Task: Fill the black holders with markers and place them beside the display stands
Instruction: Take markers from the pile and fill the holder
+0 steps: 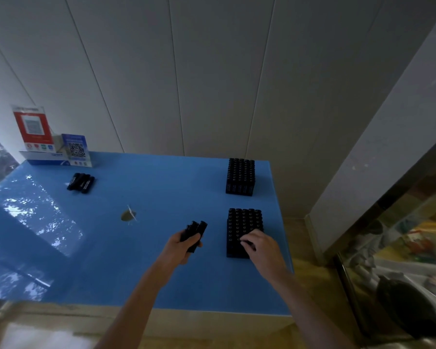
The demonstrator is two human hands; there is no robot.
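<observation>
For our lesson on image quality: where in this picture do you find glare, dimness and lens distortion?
Head view: window glare mottles the left of the blue table; the wall panels lie dim and fan outwards from wide-angle distortion; the right edge is blurred.

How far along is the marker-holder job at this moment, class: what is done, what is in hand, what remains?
Done: the far holder looks full. In hand: the left hand grips a bunch of markers, while the right hand works at the near holder, apparently seating one. Left: the loose markers lie unused, and neither holder stands beside the display stands yet.
</observation>
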